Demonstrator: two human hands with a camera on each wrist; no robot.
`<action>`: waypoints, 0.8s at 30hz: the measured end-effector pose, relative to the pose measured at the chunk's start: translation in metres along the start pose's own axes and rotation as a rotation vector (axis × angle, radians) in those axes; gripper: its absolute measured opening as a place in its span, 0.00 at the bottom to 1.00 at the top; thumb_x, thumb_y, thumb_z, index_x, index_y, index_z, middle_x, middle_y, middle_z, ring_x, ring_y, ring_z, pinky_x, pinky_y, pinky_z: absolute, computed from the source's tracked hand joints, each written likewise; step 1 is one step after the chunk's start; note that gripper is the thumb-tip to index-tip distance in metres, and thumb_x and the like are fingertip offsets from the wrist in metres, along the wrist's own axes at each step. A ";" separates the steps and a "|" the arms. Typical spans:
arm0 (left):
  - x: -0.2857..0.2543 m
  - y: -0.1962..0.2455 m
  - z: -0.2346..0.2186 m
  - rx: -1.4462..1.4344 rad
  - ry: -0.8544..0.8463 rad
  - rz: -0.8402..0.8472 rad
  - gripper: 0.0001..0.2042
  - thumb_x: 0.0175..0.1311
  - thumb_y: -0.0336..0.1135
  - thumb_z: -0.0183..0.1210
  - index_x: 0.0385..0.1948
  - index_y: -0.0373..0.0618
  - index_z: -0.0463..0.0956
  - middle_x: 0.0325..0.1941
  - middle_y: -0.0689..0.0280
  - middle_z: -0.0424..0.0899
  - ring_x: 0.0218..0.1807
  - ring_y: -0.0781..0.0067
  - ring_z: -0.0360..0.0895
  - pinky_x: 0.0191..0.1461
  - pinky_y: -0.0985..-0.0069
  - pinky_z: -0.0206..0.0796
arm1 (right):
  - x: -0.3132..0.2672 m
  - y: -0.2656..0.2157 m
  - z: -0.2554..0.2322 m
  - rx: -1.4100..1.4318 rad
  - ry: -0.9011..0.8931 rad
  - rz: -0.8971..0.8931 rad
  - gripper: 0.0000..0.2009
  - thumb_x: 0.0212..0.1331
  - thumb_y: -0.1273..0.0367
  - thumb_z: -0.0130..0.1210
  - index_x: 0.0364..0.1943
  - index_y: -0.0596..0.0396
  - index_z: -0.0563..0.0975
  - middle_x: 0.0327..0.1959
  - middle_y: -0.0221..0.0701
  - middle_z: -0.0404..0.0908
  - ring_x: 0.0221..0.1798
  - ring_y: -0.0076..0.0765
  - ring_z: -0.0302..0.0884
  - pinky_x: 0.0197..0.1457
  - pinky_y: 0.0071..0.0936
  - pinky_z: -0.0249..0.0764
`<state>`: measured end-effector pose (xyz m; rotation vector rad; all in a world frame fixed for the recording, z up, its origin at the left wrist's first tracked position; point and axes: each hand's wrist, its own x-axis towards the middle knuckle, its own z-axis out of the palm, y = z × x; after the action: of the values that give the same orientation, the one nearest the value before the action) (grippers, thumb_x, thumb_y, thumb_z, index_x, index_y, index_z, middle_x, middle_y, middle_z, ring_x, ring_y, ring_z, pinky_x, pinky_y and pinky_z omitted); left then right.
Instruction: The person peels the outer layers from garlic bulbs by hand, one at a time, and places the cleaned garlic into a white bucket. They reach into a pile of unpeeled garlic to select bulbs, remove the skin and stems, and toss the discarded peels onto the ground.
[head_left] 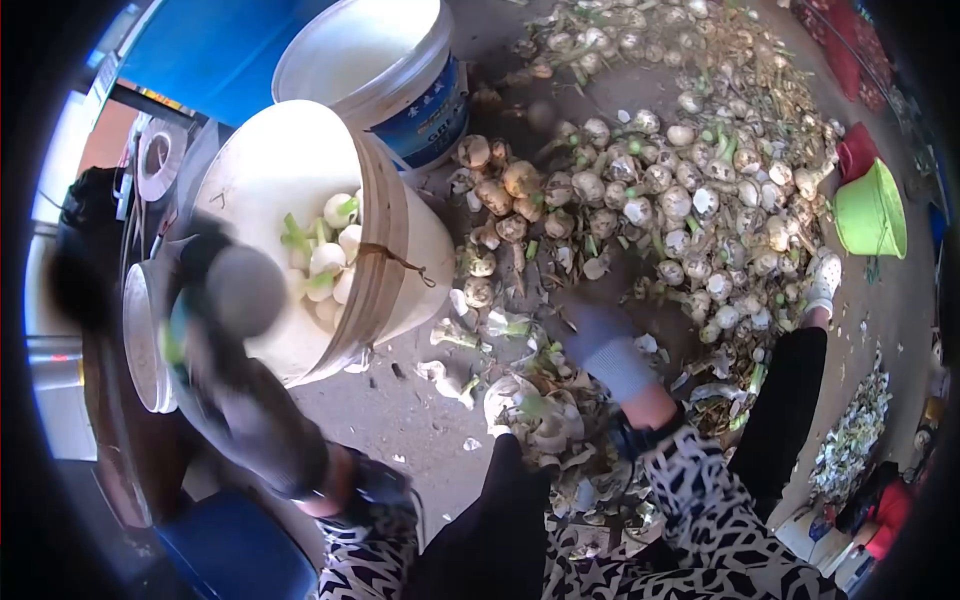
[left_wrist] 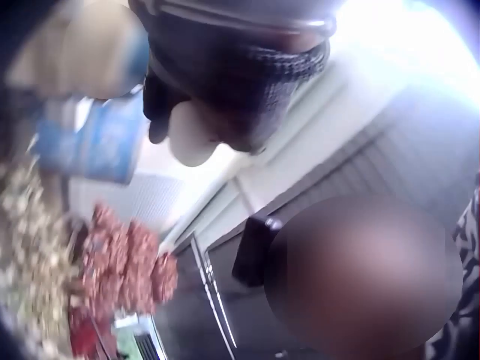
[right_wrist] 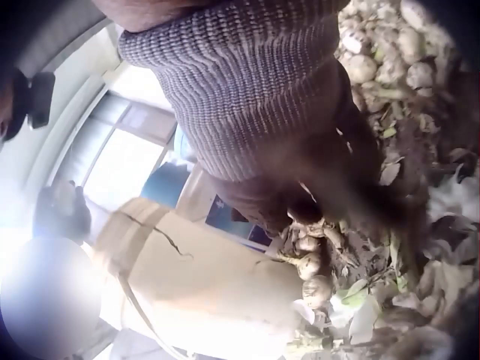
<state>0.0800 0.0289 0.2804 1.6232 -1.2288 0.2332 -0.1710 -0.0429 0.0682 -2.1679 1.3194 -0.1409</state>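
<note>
My gloved left hand point(head_left: 230, 375), blurred, is beside the mouth of a white bucket point(head_left: 405, 265) and holds a pale, round peeled onion point(head_left: 246, 290). The left wrist view shows this onion point(left_wrist: 193, 135) against dark gloved fingers. Several white onions point(head_left: 327, 260) with green stubs lie inside the tilted bucket. My right hand point(head_left: 600, 335), in a grey knit glove, is low over the peelings at the near edge of a large onion heap point(head_left: 680, 200). In the right wrist view its fingers are dark and blurred; I cannot tell whether they grip anything.
Behind the white bucket stands another bucket point(head_left: 425, 110) with a blue label. Onion skins and trimmings point(head_left: 540, 405) lie between my knees. A green basin point(head_left: 872, 210) is at the far right, with a foot in a light shoe point(head_left: 824, 282) near the heap.
</note>
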 end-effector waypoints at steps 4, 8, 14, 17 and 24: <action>0.024 -0.006 0.010 0.525 0.097 0.313 0.26 0.72 0.44 0.46 0.62 0.30 0.61 0.62 0.47 0.70 0.63 0.56 0.69 0.67 0.61 0.58 | 0.098 -0.024 0.026 -0.075 -0.014 0.069 0.28 0.56 0.60 0.55 0.63 0.45 0.64 0.59 0.44 0.70 0.49 0.52 0.77 0.50 0.46 0.74; -0.055 0.015 0.039 -0.171 -0.520 0.285 0.20 0.62 0.39 0.58 0.51 0.33 0.74 0.52 0.47 0.79 0.54 0.50 0.77 0.62 0.63 0.64 | 0.162 -0.001 0.083 -0.268 0.031 0.157 0.31 0.54 0.62 0.58 0.63 0.46 0.62 0.52 0.42 0.76 0.48 0.52 0.78 0.49 0.47 0.74; -0.112 -0.064 0.112 -0.166 -0.791 0.020 0.37 0.51 0.34 0.66 0.66 0.43 0.59 0.65 0.51 0.67 0.68 0.48 0.63 0.70 0.61 0.54 | 0.132 0.037 0.067 0.980 -0.051 0.258 0.24 0.55 0.57 0.61 0.52 0.58 0.73 0.39 0.37 0.82 0.38 0.29 0.80 0.38 0.29 0.77; -0.129 -0.072 0.119 -0.349 -0.779 -0.011 0.38 0.52 0.38 0.68 0.66 0.42 0.60 0.67 0.53 0.66 0.69 0.54 0.63 0.71 0.63 0.54 | 0.050 0.027 0.037 1.808 -0.568 0.239 0.15 0.58 0.56 0.58 0.37 0.53 0.78 0.29 0.31 0.82 0.26 0.31 0.79 0.25 0.27 0.75; -0.142 -0.038 0.116 -0.521 -0.793 -0.130 0.36 0.48 0.42 0.72 0.60 0.42 0.67 0.59 0.57 0.75 0.61 0.59 0.72 0.65 0.66 0.61 | -0.040 -0.013 -0.024 1.207 0.151 0.354 0.18 0.62 0.55 0.56 0.43 0.58 0.77 0.33 0.33 0.82 0.39 0.31 0.79 0.41 0.28 0.73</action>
<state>-0.0010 0.0174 0.1116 1.3397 -1.5763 -0.8258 -0.1899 -0.0153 0.1031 -0.9112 1.1838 -0.7457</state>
